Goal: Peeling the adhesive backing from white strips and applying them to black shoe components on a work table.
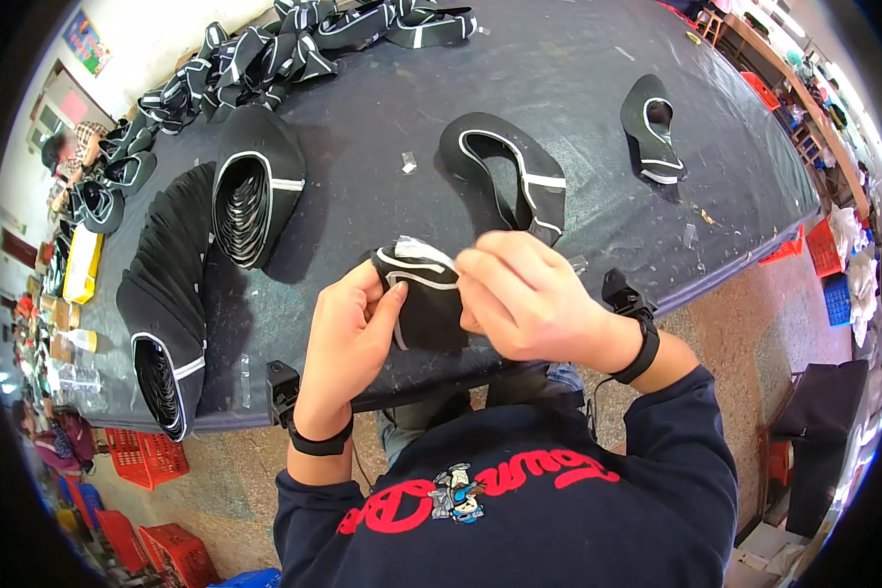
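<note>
My left hand (355,318) grips a black fabric piece with white trim (431,318), apparently a shoe upper, thumb on top near the trimmed edge. A whitish strip (421,249) lies along its top. My right hand (524,292) is closed at the piece's right edge, fingertips pinched together; what they hold is hidden. Just beyond stands a similar looped black piece (544,201). A single one (647,122) lies farther right. To the left are a nested bundle (282,196) and a long row of nested pieces (171,245).
The dark-covered table (578,59) bears a heap of black pieces (265,64) at the far left, along with a yellow tray (83,265). Red crates (147,456) stand on the floor at left. Another person (83,147) sits beyond the left edge.
</note>
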Tool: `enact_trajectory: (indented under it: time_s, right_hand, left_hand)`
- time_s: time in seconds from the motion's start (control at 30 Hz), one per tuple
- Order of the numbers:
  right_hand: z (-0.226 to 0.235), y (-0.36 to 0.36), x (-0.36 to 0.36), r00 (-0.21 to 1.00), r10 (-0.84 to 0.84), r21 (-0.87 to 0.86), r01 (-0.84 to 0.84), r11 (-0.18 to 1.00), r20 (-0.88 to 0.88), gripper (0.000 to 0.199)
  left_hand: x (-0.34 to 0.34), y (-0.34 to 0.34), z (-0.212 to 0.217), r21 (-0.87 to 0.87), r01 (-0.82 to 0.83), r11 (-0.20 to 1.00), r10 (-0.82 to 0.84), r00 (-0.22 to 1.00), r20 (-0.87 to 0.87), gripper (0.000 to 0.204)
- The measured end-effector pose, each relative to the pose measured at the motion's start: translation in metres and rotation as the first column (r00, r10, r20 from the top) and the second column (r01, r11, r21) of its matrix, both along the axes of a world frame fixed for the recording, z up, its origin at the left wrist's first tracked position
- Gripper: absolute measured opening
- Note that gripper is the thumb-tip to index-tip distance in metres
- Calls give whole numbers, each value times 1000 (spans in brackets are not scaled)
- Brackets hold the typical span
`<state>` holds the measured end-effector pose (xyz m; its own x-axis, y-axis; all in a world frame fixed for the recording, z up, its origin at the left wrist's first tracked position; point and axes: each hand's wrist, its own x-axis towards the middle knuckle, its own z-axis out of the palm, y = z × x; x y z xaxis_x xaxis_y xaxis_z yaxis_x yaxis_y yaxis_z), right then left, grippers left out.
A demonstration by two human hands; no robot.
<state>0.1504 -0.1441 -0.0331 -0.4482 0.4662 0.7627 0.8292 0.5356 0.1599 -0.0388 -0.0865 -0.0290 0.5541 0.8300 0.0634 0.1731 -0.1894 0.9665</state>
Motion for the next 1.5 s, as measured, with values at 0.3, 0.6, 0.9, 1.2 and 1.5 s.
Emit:
enact_trajectory:
  time_s: [0.3,0.6,0.9,1.2,1.5]
  right_hand:
    - [16,-1,-3,937,243,-20,-256,966,-252,23]
    - [23,-15,-16,902,284,-315,-386,867,-326,21]
    - [15,-24,-22,976,168,1,-169,986,-141,30]
    - [28,10,1,989,-101,110,112,988,-105,20]
    - [17,23,4,984,-173,23,174,984,-42,21]
  left_hand:
    - [-2,-8,-6,-93,45,995,-38,997,74,9]
    - [-4,-9,-15,-16,26,1000,-25,998,59,18]
    - [3,-12,-18,42,28,999,-26,999,-39,9]
    - [2,-27,-3,100,145,984,-124,974,-189,9]
    - [4,-31,-2,110,153,982,-141,984,-109,9]
